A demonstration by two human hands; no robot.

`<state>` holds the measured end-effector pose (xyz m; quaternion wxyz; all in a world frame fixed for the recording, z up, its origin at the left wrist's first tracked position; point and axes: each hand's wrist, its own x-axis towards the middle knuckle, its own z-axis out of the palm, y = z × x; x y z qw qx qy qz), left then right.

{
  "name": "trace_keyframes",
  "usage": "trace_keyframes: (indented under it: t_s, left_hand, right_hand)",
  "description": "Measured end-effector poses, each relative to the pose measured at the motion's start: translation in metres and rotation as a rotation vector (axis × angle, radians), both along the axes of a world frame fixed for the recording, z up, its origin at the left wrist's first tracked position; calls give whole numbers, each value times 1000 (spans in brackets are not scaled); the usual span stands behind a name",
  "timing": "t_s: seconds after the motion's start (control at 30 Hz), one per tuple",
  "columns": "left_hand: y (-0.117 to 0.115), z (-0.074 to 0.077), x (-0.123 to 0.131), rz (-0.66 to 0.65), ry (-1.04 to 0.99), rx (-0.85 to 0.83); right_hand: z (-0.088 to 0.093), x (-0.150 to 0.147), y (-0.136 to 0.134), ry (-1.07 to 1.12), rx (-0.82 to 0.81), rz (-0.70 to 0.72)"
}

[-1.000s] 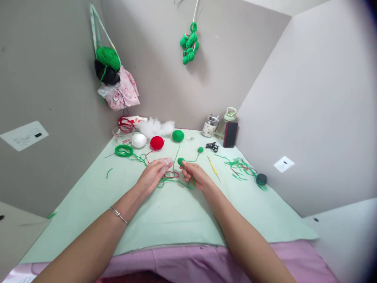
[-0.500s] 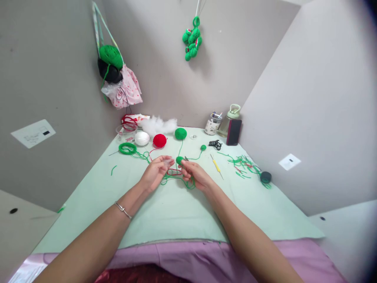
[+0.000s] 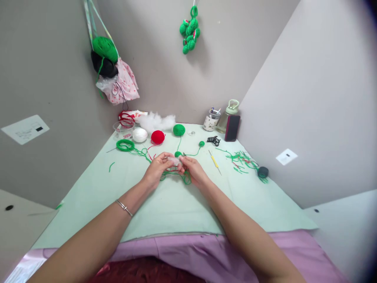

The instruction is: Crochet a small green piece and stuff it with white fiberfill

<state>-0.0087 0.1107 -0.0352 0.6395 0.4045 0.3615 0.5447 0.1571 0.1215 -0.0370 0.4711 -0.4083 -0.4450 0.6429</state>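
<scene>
My left hand pinches a small tuft of white fluff over the middle of the table. The fingers of my right hand meet the other side of the tuft, so both hands are on it. Just beyond the fingertips is a small green crocheted piece; whether the right fingers also touch it is hard to tell. Green yarn strands lie below and around the hands. A dark pointed tip shows beside the right fingers.
Behind the hands are a red yarn ball, a white ball, a green ball and loose fluff. A yellow hook, black scissors and yarn scraps lie to the right.
My two hands have come together, and the right fingers have moved from the green piece onto the white fluff. The whole view has shifted slightly.
</scene>
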Motion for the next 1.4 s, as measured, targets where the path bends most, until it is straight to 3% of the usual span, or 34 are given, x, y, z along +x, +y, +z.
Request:
trace_keyframes:
  t_s: [0.4,0.77,1.07,1.4]
  left_hand:
    - [-1,-10,5,193,123,102]
    - [-6,-10,12,146,150,155]
    - [-4,3,5,90,62,110]
    - [1,-8,6,174,62,102]
  right_hand:
    - [-2,-11,-5,-157,92,-31]
    - [-4,-9,-4,-185,104,-113]
    - [-2,-11,-6,-187,101,-105]
    - [0,-15,-12,-280,234,-91]
